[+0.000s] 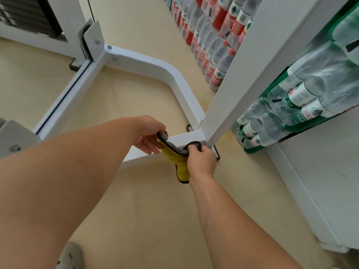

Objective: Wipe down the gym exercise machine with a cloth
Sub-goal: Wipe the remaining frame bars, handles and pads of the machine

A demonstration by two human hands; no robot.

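The white steel frame of the gym machine [155, 66] lies low on the beige floor, with a curved base tube and an upright post [252, 61] rising at the right. A yellow and grey cloth with black trim [179, 162] hangs over the base bar by the foot of the post. My left hand [149, 134] pinches the cloth's upper left edge. My right hand [202, 160] grips its right edge, and the yellow part droops below.
Shrink-wrapped packs of water bottles with red labels [211, 35] line the far wall, and green-labelled packs [303, 101] stack at the right. A white cabinet [320, 181] stands at the right. A grey slipper [71, 255] shows at the bottom. A louvred panel [25, 14] sits top left.
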